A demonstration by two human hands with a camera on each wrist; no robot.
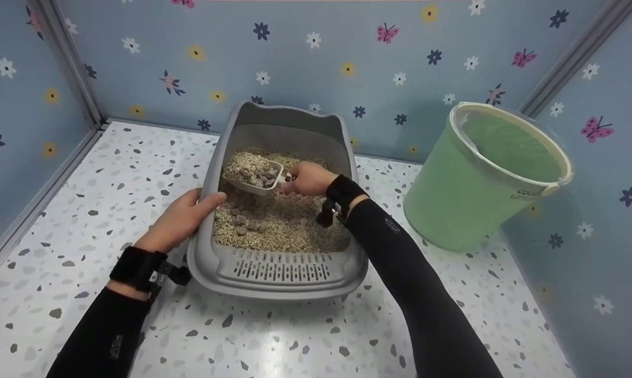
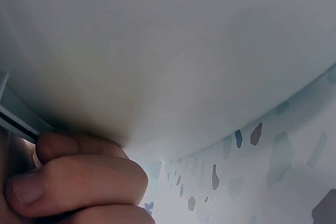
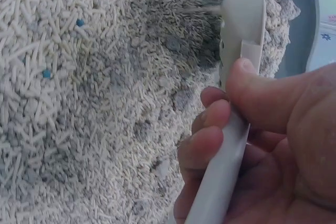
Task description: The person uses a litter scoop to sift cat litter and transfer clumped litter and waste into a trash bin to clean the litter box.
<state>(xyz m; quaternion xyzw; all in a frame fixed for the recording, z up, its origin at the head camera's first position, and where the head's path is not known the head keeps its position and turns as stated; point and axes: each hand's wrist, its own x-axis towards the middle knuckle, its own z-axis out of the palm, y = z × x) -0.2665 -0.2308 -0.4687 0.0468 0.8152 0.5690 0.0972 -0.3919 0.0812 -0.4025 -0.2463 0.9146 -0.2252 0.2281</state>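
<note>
A grey litter box (image 1: 290, 290) full of pellet litter (image 1: 279, 239) stands on the speckled floor. My right hand (image 1: 311, 178) grips the handle of a pale litter scoop (image 3: 218, 184), thumb along its top and fingers curled round it. Heaped with pellets and greyish clumps (image 1: 263, 176), the scoop is over the far left part of the litter. My left hand (image 1: 182, 218) holds the box's left rim, its thumb on top. In the left wrist view, curled fingers (image 2: 89, 182) lie beneath the rim against the outer wall.
A green bin (image 1: 447, 194) with a clear liner over its rim stands right of the box. Flowered wall panels (image 1: 305, 63) rise behind and on both sides. A slotted step (image 1: 282, 266) forms the box's near end. Several clumps (image 1: 242, 223) lie on the litter.
</note>
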